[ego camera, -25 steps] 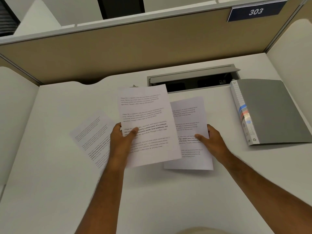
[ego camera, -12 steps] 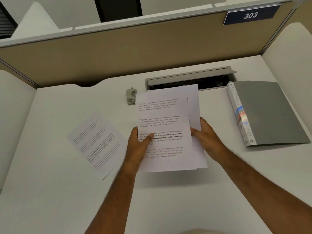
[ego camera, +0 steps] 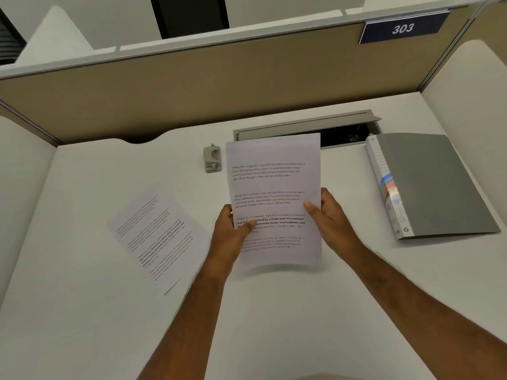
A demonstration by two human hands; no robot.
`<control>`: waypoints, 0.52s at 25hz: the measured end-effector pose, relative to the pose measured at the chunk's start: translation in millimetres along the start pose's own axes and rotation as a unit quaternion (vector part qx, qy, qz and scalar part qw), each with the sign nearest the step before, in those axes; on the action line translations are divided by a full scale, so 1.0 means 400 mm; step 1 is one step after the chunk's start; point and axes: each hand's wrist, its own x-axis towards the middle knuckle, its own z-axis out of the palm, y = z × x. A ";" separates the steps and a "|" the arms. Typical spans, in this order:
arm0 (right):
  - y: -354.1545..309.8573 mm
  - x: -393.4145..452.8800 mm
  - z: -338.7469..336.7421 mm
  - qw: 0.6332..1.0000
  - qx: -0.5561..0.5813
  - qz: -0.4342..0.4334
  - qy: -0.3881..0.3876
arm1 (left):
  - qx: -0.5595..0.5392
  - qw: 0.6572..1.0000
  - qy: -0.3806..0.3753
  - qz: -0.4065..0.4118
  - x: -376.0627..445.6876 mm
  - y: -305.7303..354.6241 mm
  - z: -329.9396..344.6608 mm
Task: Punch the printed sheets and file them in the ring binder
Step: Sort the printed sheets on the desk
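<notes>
Over at nine o'clock a loose printed sheet lies skewed on the white desk, well apart from everything else and waiting its turn. Moving in, the left hand pinches the left edge of the held sheets, thumb on the print, fingers curled behind. Just above it at eleven o'clock sits the small grey hole punch, close beside the paper's top-left corner but not touching. Dead centre, the held sheets stand raised off the desk, edges looking nicely squared. The right hand clamps the right edge the same way, thumb in front. Out at two o'clock the grey ring binder lies closed, spine toward the centre, with the open cable tray at twelve o'clock behind. This looks like gathering, very early in the job: nothing punched, binder shut. To do it well, I'd tap the bottom edges on the desk so they sit flush, add that stray page, then feed the stack's left margin squarely into the punch so the holes line up.
</notes>
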 end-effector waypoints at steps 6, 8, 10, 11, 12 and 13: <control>-0.071 0.011 -0.028 0.995 -0.005 -0.087 0.047 | 0.002 0.997 0.001 0.078 0.016 0.090 0.010; -0.077 0.015 -0.030 0.994 -0.009 -0.088 0.060 | 0.010 0.996 0.000 0.087 0.020 0.107 0.018; -0.064 0.017 -0.030 0.995 -0.027 -0.075 0.067 | 0.023 0.996 -0.009 0.086 0.022 0.110 0.027; -0.058 0.015 -0.030 0.995 -0.033 -0.065 0.066 | 0.032 0.996 -0.013 0.083 0.021 0.108 0.032; -0.051 0.013 -0.030 0.996 -0.036 -0.056 0.063 | 0.041 0.996 -0.016 0.078 0.020 0.105 0.036; -0.047 0.012 -0.030 0.996 -0.037 -0.050 0.060 | 0.044 0.996 -0.016 0.072 0.017 0.103 0.041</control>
